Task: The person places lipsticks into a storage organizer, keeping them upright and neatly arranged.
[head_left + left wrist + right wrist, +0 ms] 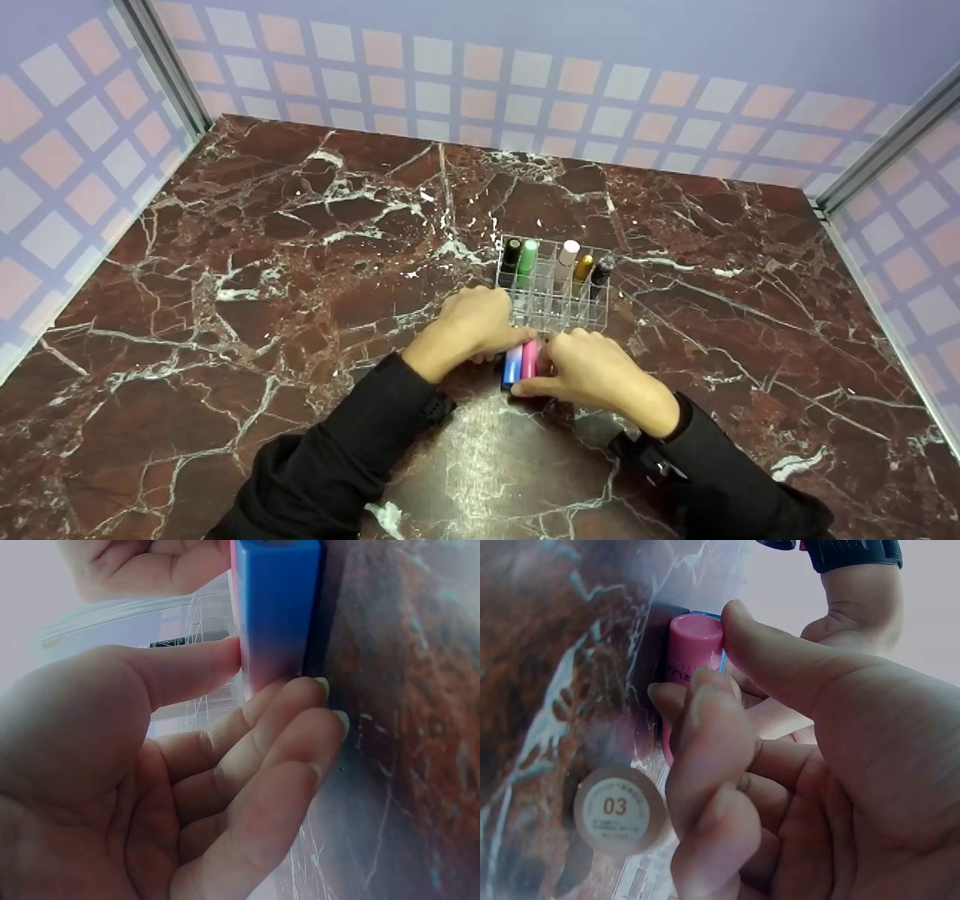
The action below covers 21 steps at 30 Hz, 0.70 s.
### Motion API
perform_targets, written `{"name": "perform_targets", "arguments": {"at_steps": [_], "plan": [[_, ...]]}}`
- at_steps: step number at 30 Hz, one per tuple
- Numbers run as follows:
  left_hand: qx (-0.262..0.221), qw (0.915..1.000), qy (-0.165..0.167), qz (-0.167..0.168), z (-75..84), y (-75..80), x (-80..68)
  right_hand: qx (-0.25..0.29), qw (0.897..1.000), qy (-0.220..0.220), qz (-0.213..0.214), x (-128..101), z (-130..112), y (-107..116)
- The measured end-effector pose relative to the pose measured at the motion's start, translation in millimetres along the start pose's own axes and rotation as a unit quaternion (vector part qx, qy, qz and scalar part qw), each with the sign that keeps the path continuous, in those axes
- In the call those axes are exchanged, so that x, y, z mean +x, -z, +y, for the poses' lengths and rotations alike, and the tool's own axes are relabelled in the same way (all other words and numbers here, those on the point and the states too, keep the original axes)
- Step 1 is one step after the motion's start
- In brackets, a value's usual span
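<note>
Lipstick tubes, two of them, lie side by side at lower centre of the head view, on the marble table (225, 285) just in front of the clear organizer (553, 311). The blue tube (513, 365) sits left of the pink tube (530, 359); both long axes run roughly from the person toward the organizer.

Left hand (480, 321): thumb and fingers curl around the blue tube from its left side. The left wrist view shows the thumb tip pressed on one face and two fingertips (319, 690) on the adjoining edge, so the grip is narrow and closed on the blue tube (276, 611).

Right hand (592, 367): approaches from the right. In the right wrist view the thumb lies across the end of the pink tube (694, 645) and the forefinger curls over its side, a pinch grip. Each hand is nearest its own tube; the tubes touch or nearly touch between the hands.

Appearance: the blue tube is square in section, shading from blue to pink along its length. The pink tube is round with a flat glossy end.

A round cap marked "03" (615, 808) shows at lower left of the right wrist view, close below the fingers. The organizer holds five upright tubes in its far row: black, green, white, gold, dark.
</note>
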<state>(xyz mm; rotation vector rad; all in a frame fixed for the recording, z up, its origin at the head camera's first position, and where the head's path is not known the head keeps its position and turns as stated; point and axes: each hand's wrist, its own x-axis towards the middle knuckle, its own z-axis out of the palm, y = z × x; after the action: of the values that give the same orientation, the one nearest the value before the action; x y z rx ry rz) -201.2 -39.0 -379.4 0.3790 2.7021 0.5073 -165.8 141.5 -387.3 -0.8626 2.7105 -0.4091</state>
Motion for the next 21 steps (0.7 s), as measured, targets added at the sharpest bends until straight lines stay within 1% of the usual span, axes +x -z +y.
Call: {"name": "perform_targets", "arguments": {"at_steps": [5,21], "plan": [[-0.005,1.0000,0.003,-0.002,-0.2,0.0,0.3,0.000,1.000,0.006,0.004,0.5,-0.3,-0.8],[0.003,1.0000,0.004,-0.007,-0.5,-0.4,2.4,0.010,1.000,0.008,0.002,1.0,0.0,-1.0]]}}
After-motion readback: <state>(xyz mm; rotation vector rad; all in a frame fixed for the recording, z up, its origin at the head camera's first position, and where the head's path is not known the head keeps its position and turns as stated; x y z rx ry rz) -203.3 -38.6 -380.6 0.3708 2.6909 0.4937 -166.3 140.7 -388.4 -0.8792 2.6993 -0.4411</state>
